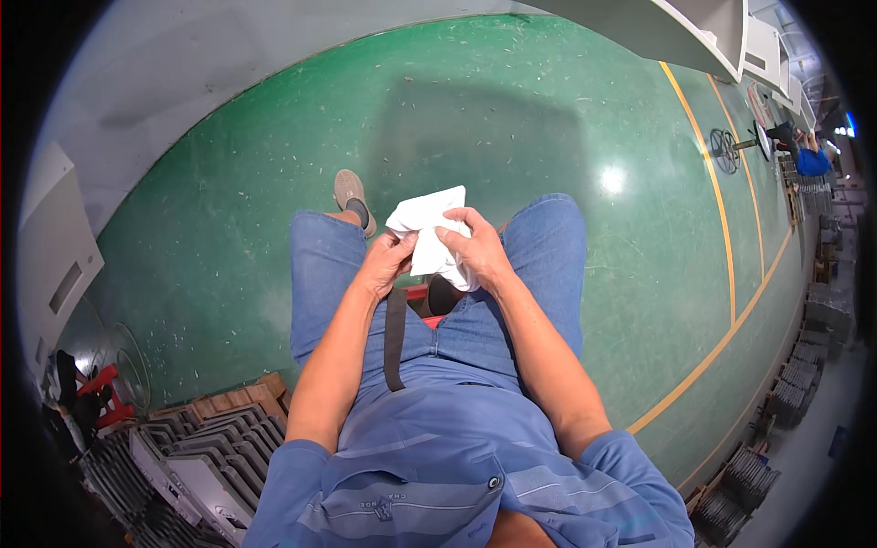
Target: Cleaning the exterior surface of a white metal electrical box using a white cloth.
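A crumpled white cloth is held up between my hands, above my lap. My left hand pinches its left edge, thumb on top and the other fingers partly hidden behind it. On the other side my right hand grips the cloth, with thumb and forefinger pressed onto its upper face. Folds hang down below both hands. Whether it is a plain rag or a folded item such as a glove, I cannot make out.
I sit with knees apart over something red, mostly hidden. Stacked grey metal parts stand at lower left. A white panel with slots is at the left, and a grey machine housing overhangs the upper right. Yellow lines cross the green floor; a person in blue is far right.
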Tool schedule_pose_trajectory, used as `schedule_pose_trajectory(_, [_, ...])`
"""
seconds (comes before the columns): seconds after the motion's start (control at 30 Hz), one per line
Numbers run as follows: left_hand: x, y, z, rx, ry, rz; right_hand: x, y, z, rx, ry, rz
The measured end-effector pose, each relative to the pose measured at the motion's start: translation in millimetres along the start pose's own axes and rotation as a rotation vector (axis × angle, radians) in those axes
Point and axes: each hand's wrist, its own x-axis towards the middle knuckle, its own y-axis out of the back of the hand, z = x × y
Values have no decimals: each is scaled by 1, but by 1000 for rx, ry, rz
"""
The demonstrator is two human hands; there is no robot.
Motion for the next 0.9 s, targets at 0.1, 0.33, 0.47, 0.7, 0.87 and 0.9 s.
schedule_pose_trajectory(0.1, [-1, -6, 2, -113, -81, 18, 0, -1, -1, -69, -31, 2])
schedule_pose_trajectory(0.33, [-6, -12, 9, -83, -65, -20, 3, -2, 13, -226, -28, -13])
schedule_pose_trajectory(0.47, [-14, -19, 16, -193, -95, -96, -1, -3, 2, -114, -43, -10])
schedule_pose_trajectory(0.7, [3, 5, 2, -109, -84, 137, -10, -8, -12, -357, 9, -129])
schedule_pose_trajectory(0.87, [2, 3, 5, -134, -38, 258, -10, -6, -18, -291, -137, -240])
schedule_pose_trajectory(0.9, [3, 4, 4, -142, -47, 268, -11, -5, -18, -211, -156, -273])
